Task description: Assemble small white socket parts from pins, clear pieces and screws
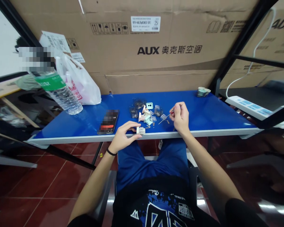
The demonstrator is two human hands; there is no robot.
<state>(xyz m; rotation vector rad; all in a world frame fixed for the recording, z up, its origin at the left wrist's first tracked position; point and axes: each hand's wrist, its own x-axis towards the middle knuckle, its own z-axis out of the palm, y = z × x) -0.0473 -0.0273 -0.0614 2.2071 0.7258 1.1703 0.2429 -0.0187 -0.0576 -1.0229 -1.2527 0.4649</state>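
Close to the table's front edge, my left hand (pixel 125 135) pinches a small cream plastic part (pixel 140 130) between thumb and fingers. My right hand (pixel 180 118) is closed around the red handle of a thin screwdriver (pixel 164 119), its shaft slanting down and left over the table. Between the hands lies a loose pile of pink plastic pieces (pixel 144 114), mint-green pieces (pixel 147 119) and small metal bits. Clear bags or trays with dark little contents (pixel 133 112) sit behind and beside the pile. A mint-green frame with two dark holes (pixel 149 105) lies at the back.
The blue table (pixel 180 101) has a pale metal front edge. A phone (pixel 109 122) lies left of my left hand. A water bottle (pixel 61 94) and a white plastic bag (pixel 82 82) stand at the left. A power strip (pixel 248 107) is at the right; a large cardboard box (pixel 123 60) rises behind.
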